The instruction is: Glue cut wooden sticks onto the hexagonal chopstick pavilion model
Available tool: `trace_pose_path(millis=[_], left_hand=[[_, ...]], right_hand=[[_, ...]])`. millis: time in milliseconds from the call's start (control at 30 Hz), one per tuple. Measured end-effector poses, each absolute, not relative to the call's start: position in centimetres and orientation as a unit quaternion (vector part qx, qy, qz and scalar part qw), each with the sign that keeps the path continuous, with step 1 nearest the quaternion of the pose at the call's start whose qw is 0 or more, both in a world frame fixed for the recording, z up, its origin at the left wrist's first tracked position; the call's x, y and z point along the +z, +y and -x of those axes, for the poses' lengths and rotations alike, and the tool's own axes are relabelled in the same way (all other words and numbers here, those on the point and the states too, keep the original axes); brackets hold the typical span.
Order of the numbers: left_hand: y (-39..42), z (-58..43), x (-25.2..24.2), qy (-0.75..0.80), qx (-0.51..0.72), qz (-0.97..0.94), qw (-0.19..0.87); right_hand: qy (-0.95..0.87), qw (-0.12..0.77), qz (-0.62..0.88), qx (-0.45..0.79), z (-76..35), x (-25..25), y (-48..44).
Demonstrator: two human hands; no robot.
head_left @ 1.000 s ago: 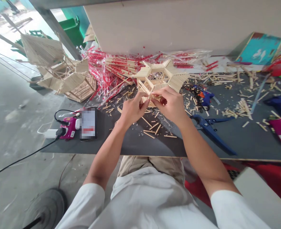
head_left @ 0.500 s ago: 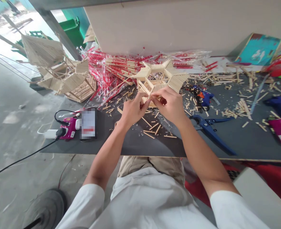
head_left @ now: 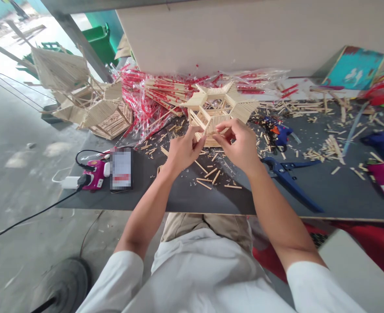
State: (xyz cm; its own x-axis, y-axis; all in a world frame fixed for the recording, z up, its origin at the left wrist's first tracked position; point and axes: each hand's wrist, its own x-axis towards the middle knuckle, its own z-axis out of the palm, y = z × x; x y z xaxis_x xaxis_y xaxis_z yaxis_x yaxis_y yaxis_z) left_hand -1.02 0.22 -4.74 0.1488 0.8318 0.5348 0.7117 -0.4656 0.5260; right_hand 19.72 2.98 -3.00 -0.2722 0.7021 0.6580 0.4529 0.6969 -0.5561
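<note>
Head view: a star-roofed structure of pale wooden sticks (head_left: 219,123) stands near the middle of the surface (head_left: 211,202), directly in front of the person. At its near left corner is the left hand (head_left: 183,148), thumb and forefinger curved toward each other; whether they pinch a stick cannot be told. The right hand (head_left: 240,145) is at the near side of the structure, thumb and forefinger bent and close together, the other fingers curled; its contact with the sticks is likewise unclear. Half a second earlier the fingertips of both hands met at the corner; now the right has shifted rightward, leaving a gap between them, while the structure keeps its place.

Lettering: the screen of the phone (head_left: 121,169) is pixelated and unreadable; red markings on the plastic-wrapped sticks (head_left: 162,91) behind the structure are too small to read.

Surface: dark grey, strewn with cut stick pieces (head_left: 208,178). To the right of the hands lie a blue cutter (head_left: 288,178) and, farther back, a blue-and-orange tool (head_left: 281,134); at left, a magenta power strip (head_left: 95,176) is beside the phone, and a larger stick model (head_left: 97,111) stands behind them.

Room: a pale panel (head_left: 260,34) backs the surface; a green bin (head_left: 97,43) and grey floor (head_left: 25,187) appear at left.
</note>
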Motion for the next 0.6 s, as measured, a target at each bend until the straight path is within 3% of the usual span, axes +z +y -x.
trace_pose_path(millis=[600], left_hand=[[0.6, 0.6, -5.2, 0.542, 0.395, -0.737, 0.077]], right_hand=[[-0.767, 0.514, 0.378, 0.067, -21.1, -3.3, 2.6]])
